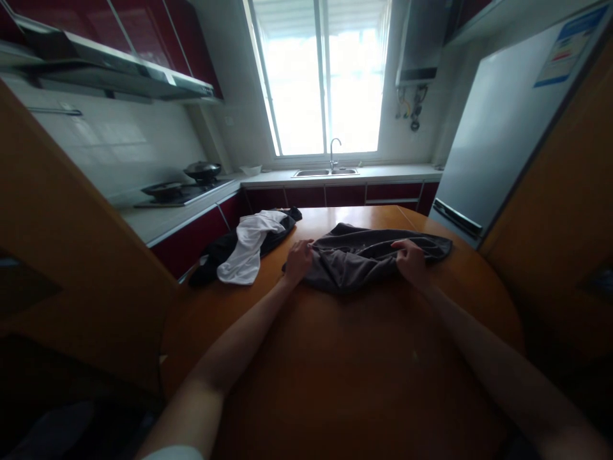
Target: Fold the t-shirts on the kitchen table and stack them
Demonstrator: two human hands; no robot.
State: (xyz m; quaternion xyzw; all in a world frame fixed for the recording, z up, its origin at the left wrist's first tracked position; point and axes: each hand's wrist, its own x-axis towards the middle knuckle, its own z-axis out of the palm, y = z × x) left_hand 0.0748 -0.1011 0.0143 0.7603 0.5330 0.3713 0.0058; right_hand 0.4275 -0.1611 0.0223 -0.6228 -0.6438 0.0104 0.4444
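Observation:
A dark grey garment lies loosely spread and wrinkled on the wooden table. At its left end, my left hand is closed on the cloth. My right hand grips the same garment towards its right side, with the fingers curled. The right end of the cloth extends past that hand. To the left of my left hand, a white garment lies over black clothing near the table's left edge.
Beyond the table runs a white counter with a sink and tap under a window. Pans stand on the stove at the left. A fridge is at the right, and wooden panels flank the table.

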